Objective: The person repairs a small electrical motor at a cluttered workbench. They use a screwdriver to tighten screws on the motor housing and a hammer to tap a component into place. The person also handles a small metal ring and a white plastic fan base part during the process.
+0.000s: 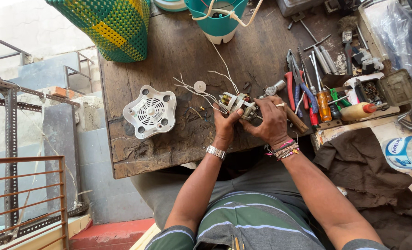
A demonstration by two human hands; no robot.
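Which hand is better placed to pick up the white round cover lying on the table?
Probably the left. The left hand grips the small motor on the side facing the white cover. The right hand lies farther away, beside the tools.

A worn dark wooden workbench [169,60] stands in bright daylight. Left of it, grey concrete steps [48,69], metal railings [11,106] and a rusty grille [25,194] overlook a red-painted ledge [108,231].

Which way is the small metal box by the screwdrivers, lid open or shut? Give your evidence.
Open. The small metal box has its lid swung back to the right, and small metal parts show inside it.
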